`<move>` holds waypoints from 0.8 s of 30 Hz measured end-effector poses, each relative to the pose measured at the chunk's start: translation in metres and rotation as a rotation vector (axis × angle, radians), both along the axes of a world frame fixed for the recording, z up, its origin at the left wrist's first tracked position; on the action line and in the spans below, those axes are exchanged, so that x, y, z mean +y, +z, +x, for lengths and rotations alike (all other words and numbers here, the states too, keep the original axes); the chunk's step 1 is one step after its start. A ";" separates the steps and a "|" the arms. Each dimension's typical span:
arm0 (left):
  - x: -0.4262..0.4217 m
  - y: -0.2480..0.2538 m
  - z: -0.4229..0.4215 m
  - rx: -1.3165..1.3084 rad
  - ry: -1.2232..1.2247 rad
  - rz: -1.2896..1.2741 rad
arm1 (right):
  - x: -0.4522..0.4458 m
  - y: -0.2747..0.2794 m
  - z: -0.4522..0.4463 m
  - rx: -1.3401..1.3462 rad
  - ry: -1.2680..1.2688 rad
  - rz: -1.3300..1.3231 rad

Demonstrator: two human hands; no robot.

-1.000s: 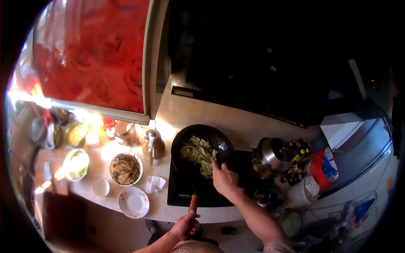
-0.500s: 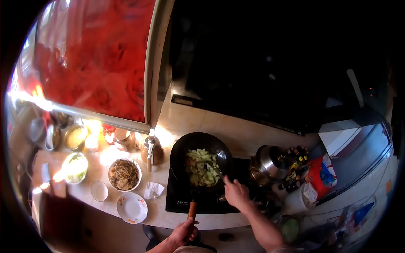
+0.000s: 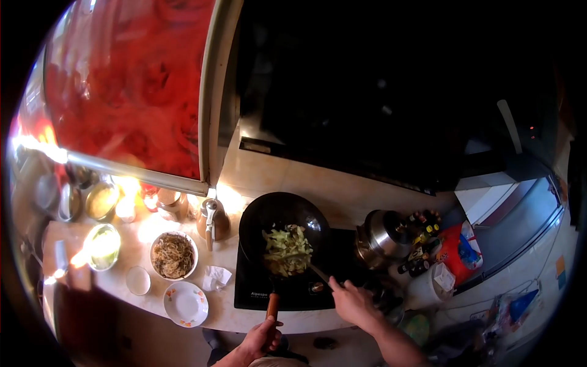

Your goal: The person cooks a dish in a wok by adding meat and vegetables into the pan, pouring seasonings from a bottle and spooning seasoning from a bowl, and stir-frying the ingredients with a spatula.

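My left hand (image 3: 263, 337) is closed round the wooden handle (image 3: 273, 305) of a black wok (image 3: 310, 219). The wok rests on the black cooktop (image 3: 254, 297) and holds pale green chopped vegetables (image 3: 287, 244). My right hand (image 3: 351, 301) grips a spatula (image 3: 319, 273) at the wok's right side. Its blade is down among the vegetables and partly hidden by them.
Left of the cooktop are a bowl of shredded food (image 3: 174, 255), a flowered plate (image 3: 186, 304), a small white bowl (image 3: 138, 281), crumpled tissue (image 3: 216, 278) and a kettle (image 3: 213, 223). A steel pot (image 3: 385, 235) and bottles (image 3: 425, 226) stand at the right.
My right hand has moved down and right with the spatula, and the vegetables have shifted in the wok. My left hand keeps its hold on the handle. The camera view has shifted slightly.
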State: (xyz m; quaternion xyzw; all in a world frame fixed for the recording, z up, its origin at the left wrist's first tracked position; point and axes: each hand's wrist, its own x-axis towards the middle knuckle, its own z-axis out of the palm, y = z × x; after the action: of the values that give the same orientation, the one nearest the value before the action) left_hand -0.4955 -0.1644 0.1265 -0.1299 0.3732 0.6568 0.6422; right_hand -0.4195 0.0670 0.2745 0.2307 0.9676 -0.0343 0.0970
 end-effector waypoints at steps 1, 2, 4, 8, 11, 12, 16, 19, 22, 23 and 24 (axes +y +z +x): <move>0.001 0.000 0.001 0.000 0.000 0.008 | 0.007 -0.014 -0.006 0.038 0.011 0.007; 0.000 0.000 0.002 -0.001 -0.005 0.012 | 0.014 -0.030 -0.012 0.074 0.019 0.011; 0.000 0.000 0.002 -0.008 -0.012 -0.003 | 0.028 -0.037 -0.041 0.155 -0.026 -0.083; 0.000 -0.007 0.002 -0.037 0.016 0.031 | 0.027 -0.066 -0.079 0.326 -0.090 -0.070; -0.001 -0.004 0.001 -0.019 0.015 0.015 | 0.019 -0.077 -0.075 0.178 -0.047 -0.092; 0.000 -0.003 0.001 -0.012 0.022 0.023 | 0.023 -0.072 -0.063 0.175 -0.046 -0.089; 0.001 -0.007 0.001 -0.024 0.035 0.038 | 0.015 -0.009 0.002 0.014 0.023 -0.056; 0.002 -0.003 0.003 -0.024 0.024 0.031 | 0.002 -0.009 -0.001 -0.091 0.031 0.030; 0.003 -0.002 0.006 -0.021 0.018 0.018 | 0.027 -0.040 -0.037 0.158 -0.051 -0.062; 0.003 -0.002 0.005 -0.024 0.016 0.012 | 0.026 -0.033 -0.045 0.188 -0.077 -0.052; 0.003 -0.002 0.002 -0.026 0.018 0.007 | 0.028 -0.033 -0.053 0.193 -0.073 -0.055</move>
State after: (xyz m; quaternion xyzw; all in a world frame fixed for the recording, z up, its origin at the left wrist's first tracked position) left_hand -0.4930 -0.1613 0.1248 -0.1394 0.3615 0.6620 0.6416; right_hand -0.4721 0.0946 0.2414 0.2589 0.9620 -0.0863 0.0084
